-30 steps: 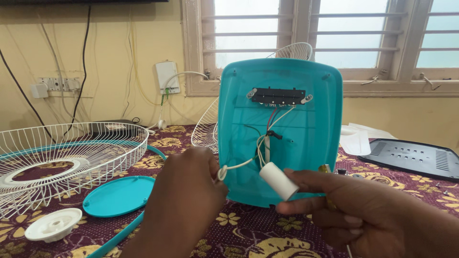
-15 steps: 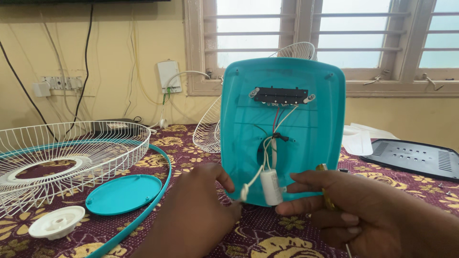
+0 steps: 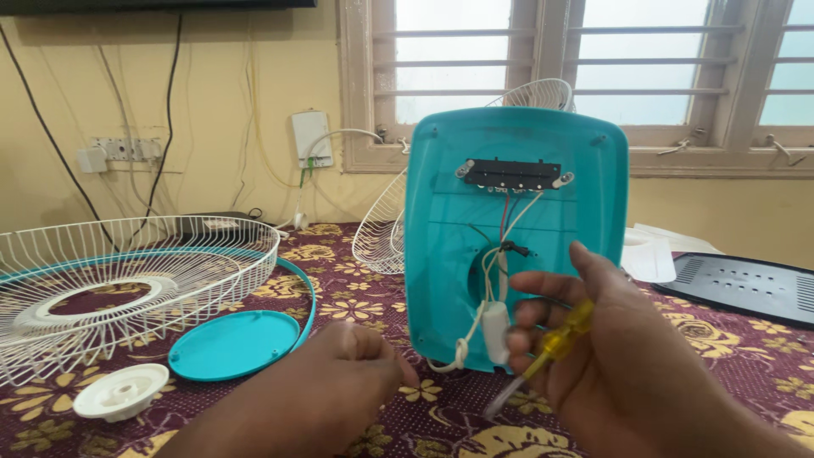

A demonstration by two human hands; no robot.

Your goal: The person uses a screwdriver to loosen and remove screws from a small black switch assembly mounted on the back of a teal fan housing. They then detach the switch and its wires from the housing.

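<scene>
Teal fan base [image 3: 543,170] — one; wire guards [image 3: 127,271] — two.

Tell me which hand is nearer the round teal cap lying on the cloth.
Left. The left hand is just right of the teal cap, apart from it. The right hand is farther right, by the white capacitor.

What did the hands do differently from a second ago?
The left hand let go of the white wires and dropped back, closed, away from the teal fan base. The white cylinder part moved down and now hangs upright against the base beside the right hand, which shows a yellow-handled screwdriver. The white wire grille, teal round cover and white cap stayed put.
</scene>
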